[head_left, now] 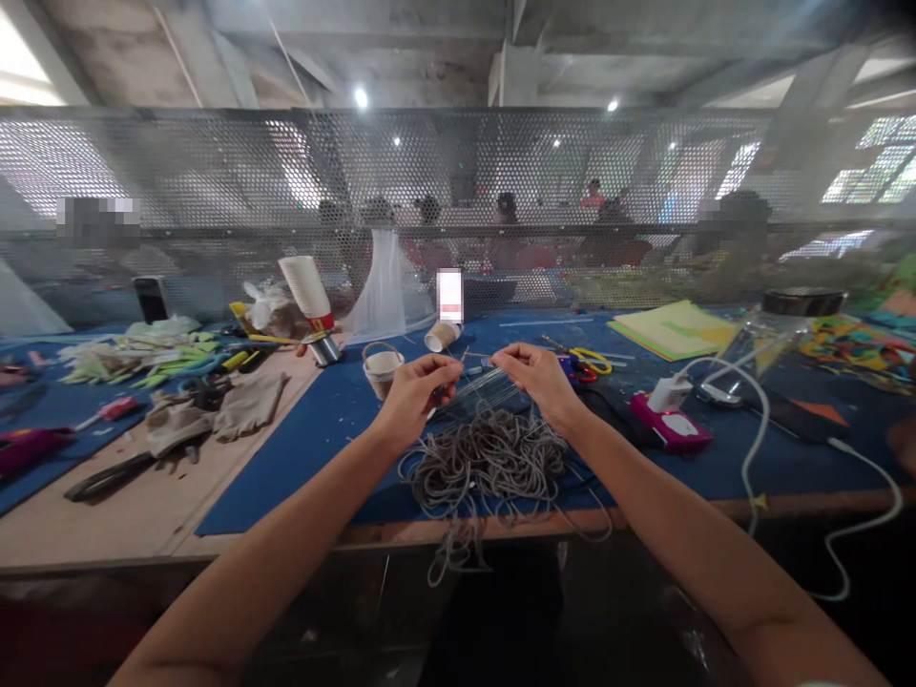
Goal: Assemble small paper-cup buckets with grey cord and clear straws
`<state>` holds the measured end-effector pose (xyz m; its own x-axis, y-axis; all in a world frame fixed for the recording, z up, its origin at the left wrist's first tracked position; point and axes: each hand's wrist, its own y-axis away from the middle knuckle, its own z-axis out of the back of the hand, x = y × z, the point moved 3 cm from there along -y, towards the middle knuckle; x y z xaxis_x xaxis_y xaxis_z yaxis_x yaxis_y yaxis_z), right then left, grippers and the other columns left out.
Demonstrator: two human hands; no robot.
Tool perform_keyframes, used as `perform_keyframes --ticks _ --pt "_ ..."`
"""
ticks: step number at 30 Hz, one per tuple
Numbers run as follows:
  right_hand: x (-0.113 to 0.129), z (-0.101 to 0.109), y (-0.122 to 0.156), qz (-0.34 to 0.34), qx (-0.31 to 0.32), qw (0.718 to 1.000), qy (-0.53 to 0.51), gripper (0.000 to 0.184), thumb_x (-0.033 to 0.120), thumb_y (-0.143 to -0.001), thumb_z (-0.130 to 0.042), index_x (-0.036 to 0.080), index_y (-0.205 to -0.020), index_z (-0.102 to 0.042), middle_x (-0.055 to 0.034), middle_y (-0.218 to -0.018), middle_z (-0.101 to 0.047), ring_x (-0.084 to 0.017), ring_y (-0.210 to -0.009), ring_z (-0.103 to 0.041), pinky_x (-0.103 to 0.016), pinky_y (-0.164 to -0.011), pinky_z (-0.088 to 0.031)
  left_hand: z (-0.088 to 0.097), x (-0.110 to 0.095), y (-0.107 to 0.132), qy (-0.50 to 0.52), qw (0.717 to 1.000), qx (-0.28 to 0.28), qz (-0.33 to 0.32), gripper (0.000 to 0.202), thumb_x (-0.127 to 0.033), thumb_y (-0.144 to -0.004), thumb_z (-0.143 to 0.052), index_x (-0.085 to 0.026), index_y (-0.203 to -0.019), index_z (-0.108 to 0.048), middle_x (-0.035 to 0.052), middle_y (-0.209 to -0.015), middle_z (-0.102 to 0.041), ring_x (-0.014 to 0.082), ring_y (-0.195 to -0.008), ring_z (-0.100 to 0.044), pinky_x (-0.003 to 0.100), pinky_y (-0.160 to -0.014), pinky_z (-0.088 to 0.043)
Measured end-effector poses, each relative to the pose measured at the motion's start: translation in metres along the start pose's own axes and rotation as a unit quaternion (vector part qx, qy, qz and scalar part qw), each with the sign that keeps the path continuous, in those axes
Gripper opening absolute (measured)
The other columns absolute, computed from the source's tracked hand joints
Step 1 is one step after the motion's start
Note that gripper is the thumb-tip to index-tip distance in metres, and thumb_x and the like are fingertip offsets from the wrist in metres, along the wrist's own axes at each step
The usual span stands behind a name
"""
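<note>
My left hand [424,389] is closed in a pinch above the blue mat, thumb against fingers. Facing it, my right hand [538,380] pinches too. A short stretch of thin grey cord [478,356] spans the gap between the fingertips. Below both hands lies a loose, tangled heap of grey cord [493,463], some of its loops hanging over the table's front edge. Behind the heap is a bundle of thin, clear strands [487,389], partly hidden by the hands. A small pale bucket-shaped cup with a handle [383,370] stands just beyond my left hand.
Left are work gloves [250,405], black-handled pliers [111,477] and stacked paper cups [304,286]. Yellow-handled scissors [591,361], a magenta power strip [671,425] with white cable and a glass jar [759,343] stand right. A perforated screen [458,172] closes the back; people sit beyond.
</note>
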<state>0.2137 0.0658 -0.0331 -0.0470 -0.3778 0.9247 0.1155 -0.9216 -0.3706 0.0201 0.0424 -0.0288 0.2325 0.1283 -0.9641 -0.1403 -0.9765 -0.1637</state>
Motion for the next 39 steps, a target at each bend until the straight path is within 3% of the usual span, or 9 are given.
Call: perform_keyframes --ticks 6,11,18,28,36,39 --pt "-0.007 0.003 -0.005 -0.007 -0.001 1.0 0.016 0.029 0.045 -0.077 -0.071 0.016 -0.081 -0.069 0.0055 -0.056 -0.046 -0.008 -0.051 -0.036 -0.024 -0.05 -0.026 -0.003 -0.001 0.002 -0.027 0.999 0.035 -0.008 0.018 -0.029 -0.075 -0.077 -0.015 -0.08 -0.068 -0.0025 -0.06 -0.052 0.0066 -0.051 -0.045 0.019 -0.046 -0.029" --pt "-0.01 0.004 -0.005 -0.012 0.008 1.0 0.025 0.031 0.046 -0.076 -0.071 0.015 -0.082 -0.069 0.0044 -0.058 -0.05 -0.008 -0.053 -0.039 -0.024 -0.051 -0.028 -0.008 -0.004 0.007 -0.112 0.992 0.06 -0.01 0.015 -0.03 -0.08 -0.072 -0.015 -0.08 -0.069 -0.0031 -0.052 -0.047 0.0066 -0.047 -0.036 0.021 -0.045 -0.02" --pt "-0.005 0.002 -0.005 -0.001 0.026 0.999 0.041 0.029 0.044 -0.076 -0.071 0.015 -0.081 -0.07 0.0037 -0.06 -0.054 -0.01 -0.055 -0.045 -0.025 -0.055 -0.035 -0.011 0.003 0.005 -0.197 0.974 0.113 -0.022 0.013 -0.028 -0.082 -0.068 -0.015 -0.079 -0.071 -0.0011 -0.057 -0.049 0.0063 -0.047 -0.035 0.024 -0.047 -0.019" --pt "0.0 0.0 -0.002 0.055 0.042 0.996 0.052 0.026 0.043 -0.082 -0.068 0.017 -0.086 -0.071 0.0036 -0.059 -0.055 -0.01 -0.055 -0.049 -0.025 -0.057 -0.038 -0.011 0.01 0.001 -0.255 0.956 0.147 -0.018 0.016 -0.025 -0.082 -0.065 -0.014 -0.088 -0.075 0.0014 -0.059 -0.057 0.0111 -0.055 -0.049 0.023 -0.052 -0.032" --pt "0.01 -0.006 0.005 0.073 0.078 0.992 0.064 0.024 0.042 -0.084 -0.066 0.018 -0.086 -0.071 0.0018 -0.063 -0.059 -0.01 -0.056 -0.05 -0.025 -0.056 -0.039 -0.008 0.014 -0.001 -0.197 0.973 0.121 0.022 0.02 -0.026 -0.083 -0.063 -0.015 -0.098 -0.07 0.0038 -0.067 -0.065 0.0121 -0.057 -0.056 0.025 -0.058 -0.043" --pt "0.013 -0.007 0.008 0.075 0.087 0.991 0.067 0.023 0.041 -0.085 -0.065 0.018 -0.086 -0.071 0.0021 -0.061 -0.057 -0.01 -0.056 -0.049 -0.025 -0.055 -0.038 -0.007 0.014 -0.001 -0.17 0.979 0.108 0.03 0.018 -0.025 -0.084 -0.062 -0.015 -0.098 -0.067 0.0035 -0.07 -0.065 0.0103 -0.056 -0.054 0.022 -0.054 -0.04"
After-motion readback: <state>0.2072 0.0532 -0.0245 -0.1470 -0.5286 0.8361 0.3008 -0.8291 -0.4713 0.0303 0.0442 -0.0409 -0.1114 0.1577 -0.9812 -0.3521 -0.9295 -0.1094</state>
